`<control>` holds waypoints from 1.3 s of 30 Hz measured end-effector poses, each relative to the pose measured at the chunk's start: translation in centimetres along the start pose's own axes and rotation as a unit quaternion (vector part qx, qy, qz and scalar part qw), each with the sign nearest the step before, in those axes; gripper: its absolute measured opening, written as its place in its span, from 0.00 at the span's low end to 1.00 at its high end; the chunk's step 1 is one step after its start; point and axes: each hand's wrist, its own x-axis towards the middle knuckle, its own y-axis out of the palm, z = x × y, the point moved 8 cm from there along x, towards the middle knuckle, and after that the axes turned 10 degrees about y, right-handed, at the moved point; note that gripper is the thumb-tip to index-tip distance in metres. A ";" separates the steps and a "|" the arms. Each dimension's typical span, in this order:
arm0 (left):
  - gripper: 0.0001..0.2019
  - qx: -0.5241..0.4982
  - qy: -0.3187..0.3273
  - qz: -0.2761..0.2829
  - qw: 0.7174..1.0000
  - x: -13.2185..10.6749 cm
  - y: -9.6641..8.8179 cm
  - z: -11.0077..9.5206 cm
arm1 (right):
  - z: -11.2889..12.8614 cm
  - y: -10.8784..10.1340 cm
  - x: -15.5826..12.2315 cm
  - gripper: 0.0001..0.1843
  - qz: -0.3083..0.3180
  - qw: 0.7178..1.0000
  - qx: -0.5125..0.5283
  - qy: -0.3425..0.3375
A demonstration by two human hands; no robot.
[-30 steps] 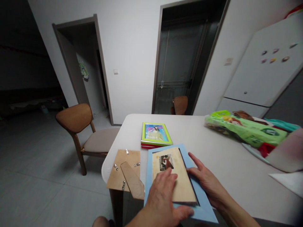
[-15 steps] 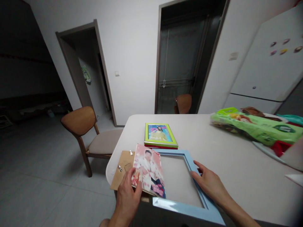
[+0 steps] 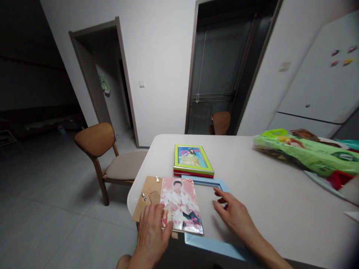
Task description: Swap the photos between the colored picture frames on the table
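A pink-and-white photo print (image 3: 183,205) lies partly over the brown backing board (image 3: 148,186), which has small metal clips, and partly over the blue picture frame (image 3: 214,244). My left hand (image 3: 153,228) grips the photo's lower left corner, fingers along its left side and thumb by the bottom edge. Over the opening of the blue frame hovers my right hand (image 3: 237,215), its thumb and fingers apart with nothing between them. It hides much of the frame's right side. Behind the photo, a lime-green picture frame (image 3: 193,168) with a photo in it rests on a red one.
The white table (image 3: 241,164) has a rounded left corner. A green plastic package (image 3: 305,151) lies at its right, with a plate rim and a red item beside it. A wooden chair (image 3: 98,140) stands left of the table, another behind it.
My right hand has let go of the blue frame's right side and moved left over its opening. The photo now lies flatter and slightly further right, with my left hand on it.
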 end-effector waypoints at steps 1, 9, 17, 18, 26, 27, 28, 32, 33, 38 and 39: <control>0.19 -0.018 0.018 0.004 1.000 0.1 0.3 -0.5 | 0.5 1.1 -0.1 0.28 0.038 0.997 0.058 0.022; 0.31 -0.107 0.133 0.057 0.984 1.7 2.9 -5.3 | 6.6 4.1 -0.4 0.25 0.189 0.882 0.420 0.101; 0.17 -0.414 -0.026 -0.206 0.886 3.9 -1.4 -4.4 | 7.1 0.8 -1.6 0.29 0.103 0.873 0.464 0.113; 0.17 -0.472 -0.070 -0.205 0.855 3.8 -0.7 -4.3 | 6.1 1.3 -1.8 0.30 0.109 0.864 0.471 0.142; 0.28 -0.588 -0.150 -0.111 0.787 3.4 4.1 -4.2 | 0.1 0.2 -0.7 0.32 0.130 0.856 0.461 0.195; 0.28 -0.548 -0.142 -0.094 0.819 3.4 4.1 -3.9 | -0.8 -0.2 -0.4 0.33 0.125 0.874 0.422 0.205; 0.27 -0.500 -0.126 -0.070 0.854 3.3 4.2 -3.8 | -1.4 -0.4 -0.1 0.33 0.122 0.890 0.386 0.209; 0.26 -0.330 -0.019 0.048 0.943 2.6 5.0 -5.3 | -2.7 -0.2 0.8 0.33 0.120 0.933 0.282 0.189; 0.26 -0.302 0.004 0.064 0.951 2.4 5.2 -5.7 | -2.9 -0.1 1.0 0.33 0.116 0.940 0.265 0.182; 0.27 -0.229 0.065 0.089 0.967 1.9 5.5 -6.6 | -3.6 0.1 1.3 0.31 0.098 0.947 0.240 0.190; 0.26 -0.223 0.073 0.094 0.968 1.9 5.5 -6.7 | -3.6 0.2 1.2 0.31 0.101 0.945 0.245 0.192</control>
